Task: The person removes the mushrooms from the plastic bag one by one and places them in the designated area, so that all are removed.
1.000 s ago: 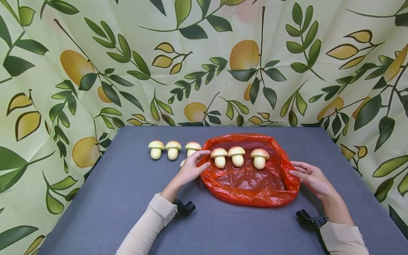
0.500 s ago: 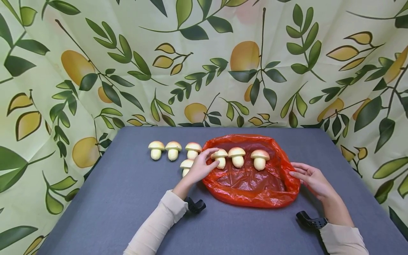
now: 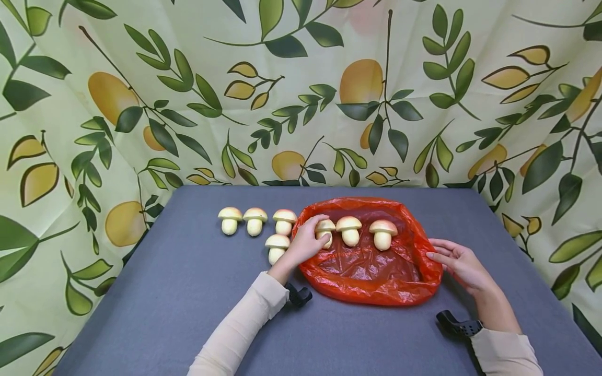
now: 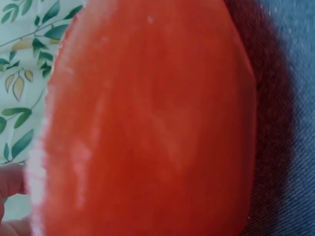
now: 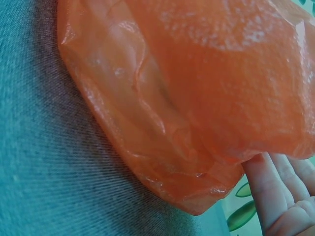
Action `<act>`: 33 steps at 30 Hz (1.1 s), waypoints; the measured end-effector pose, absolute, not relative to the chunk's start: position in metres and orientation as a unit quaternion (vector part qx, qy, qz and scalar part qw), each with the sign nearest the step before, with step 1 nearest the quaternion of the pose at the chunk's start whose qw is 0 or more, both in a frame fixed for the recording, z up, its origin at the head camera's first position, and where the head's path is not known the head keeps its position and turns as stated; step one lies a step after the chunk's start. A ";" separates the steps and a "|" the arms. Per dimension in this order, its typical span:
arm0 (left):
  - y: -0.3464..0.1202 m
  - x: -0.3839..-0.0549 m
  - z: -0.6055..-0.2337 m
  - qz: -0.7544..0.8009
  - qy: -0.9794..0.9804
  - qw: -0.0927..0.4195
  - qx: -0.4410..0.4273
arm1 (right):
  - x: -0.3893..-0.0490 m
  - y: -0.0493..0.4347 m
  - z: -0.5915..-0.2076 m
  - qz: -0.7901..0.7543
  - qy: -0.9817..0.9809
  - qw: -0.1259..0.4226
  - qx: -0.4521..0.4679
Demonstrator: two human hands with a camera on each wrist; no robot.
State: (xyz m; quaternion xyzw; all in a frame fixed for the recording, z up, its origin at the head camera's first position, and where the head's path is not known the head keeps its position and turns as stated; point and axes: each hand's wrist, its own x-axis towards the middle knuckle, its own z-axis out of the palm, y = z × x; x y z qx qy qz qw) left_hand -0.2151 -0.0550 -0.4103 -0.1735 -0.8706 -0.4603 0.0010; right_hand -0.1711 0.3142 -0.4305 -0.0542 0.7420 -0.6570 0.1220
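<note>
A red plastic bag [image 3: 371, 292] lies spread open with a rolled rim. Three toy mushrooms with pale stems and reddish-yellow caps sit inside it. My left hand [image 3: 307, 243] reaches over the bag's left rim, thumb and fingers around the leftmost mushroom [image 3: 327, 225]. Beside it are a middle mushroom [image 3: 349, 230] and a right mushroom [image 3: 383, 234]. At the opposite side, my right hand [image 3: 463, 265] holds the rim, its thumb overlapping the edge. The left wrist view is mostly filled by the bag [image 4: 152, 123], with fingertips [image 4: 11, 181] at its left edge. Right fingers [image 5: 266, 182] meet the bag in the right wrist view.
Several more mushrooms stand on the grey-blue table [image 3: 155, 303] left of the bag, two at the far left [image 3: 254, 222]. Another mushroom [image 3: 277, 245] is close by the left wrist. A leaf-and-fruit patterned cloth [image 3: 301, 94] hangs behind the table.
My left hand has moved right from the bag's left rim to the leftmost mushroom inside, which has shifted slightly right. A mushroom outside the bag has come into view. The right hand stays put.
</note>
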 end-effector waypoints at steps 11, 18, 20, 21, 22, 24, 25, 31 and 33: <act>-0.053 -0.215 -0.412 -0.455 -0.875 -0.013 -0.167 | -0.171 0.313 -0.431 -0.660 0.739 0.123 -0.057; -0.052 -0.205 -0.412 -0.459 -0.869 -0.018 -0.184 | -0.171 0.313 -0.431 -0.666 0.733 0.125 -0.058; -0.052 -0.203 -0.412 -0.460 -0.867 -0.017 -0.190 | -0.171 0.312 -0.430 -0.668 0.731 0.124 -0.061; -0.052 -0.202 -0.413 -0.461 -0.867 -0.017 -0.191 | -0.171 0.312 -0.430 -0.670 0.729 0.123 -0.062; -0.052 -0.202 -0.413 -0.461 -0.866 -0.016 -0.193 | -0.171 0.312 -0.430 -0.672 0.727 0.123 -0.063; -0.051 -0.202 -0.415 -0.465 -0.864 -0.017 -0.191 | -0.171 0.312 -0.430 -0.675 0.724 0.124 -0.063; -0.050 -0.202 -0.415 -0.470 -0.862 -0.018 -0.188 | -0.171 0.312 -0.430 -0.675 0.724 0.124 -0.063; -0.047 -0.206 -0.422 -0.480 -0.863 -0.022 -0.156 | -0.171 0.313 -0.431 -0.669 0.730 0.123 -0.066; -0.046 -0.207 -0.425 -0.482 -0.864 -0.022 -0.146 | -0.171 0.313 -0.432 -0.668 0.731 0.124 -0.067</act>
